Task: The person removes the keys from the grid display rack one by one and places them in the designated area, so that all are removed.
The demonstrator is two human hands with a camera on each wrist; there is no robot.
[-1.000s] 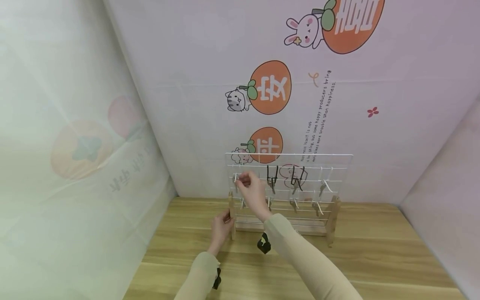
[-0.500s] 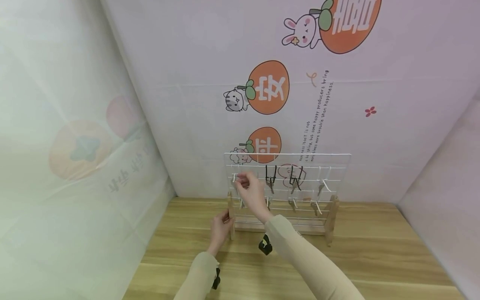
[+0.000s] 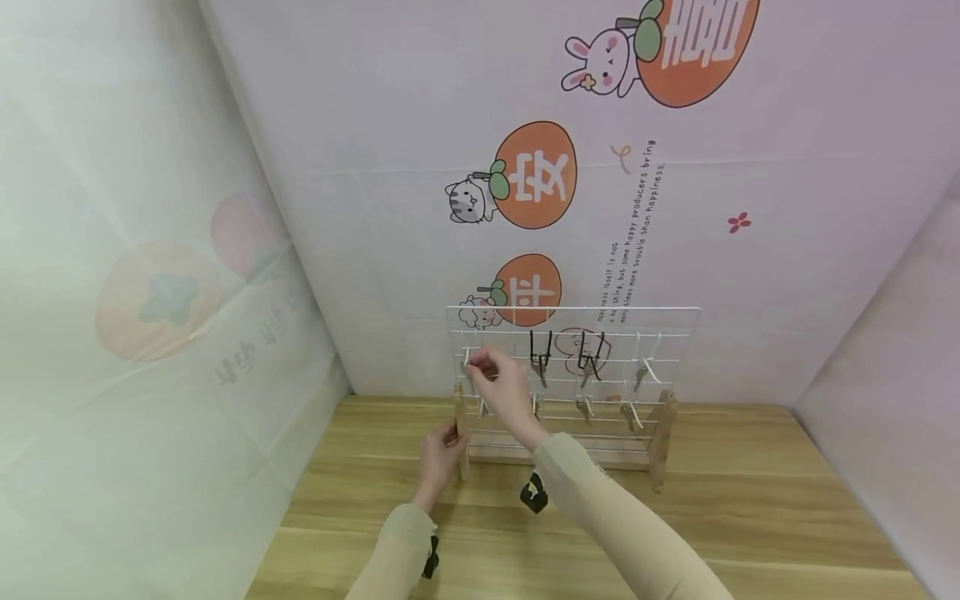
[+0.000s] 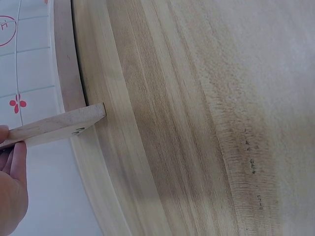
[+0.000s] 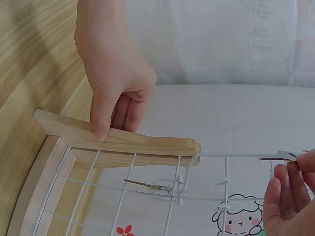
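Observation:
A white wire grid rack (image 3: 573,310) stands on wooden feet, with black and white hooks on it. Small metal keys (image 3: 589,407) hang from several of these hooks. My left hand (image 3: 441,457) grips the rack's left wooden upright (image 5: 142,142), thumb on one face and fingers on the other. At the upper left hook my right hand (image 3: 504,385) pinches a silver key (image 5: 279,157) between thumb and fingers. Whether that key sits on the hook is hidden by the fingers. Lower down, another key (image 5: 147,185) hangs by its ring from a white hook.
The rack stands on a wood-grain table (image 3: 750,508), close to a printed cloth backdrop (image 3: 390,250). A pale cloth side wall (image 3: 135,450) rises on the left, and another (image 3: 892,333) on the right. Black straps (image 3: 534,493) are on the wrists.
The head view has shifted slightly. My left hand keeps its grip on the upright, and my right fingers remain at the upper left hook with only a slight movement.

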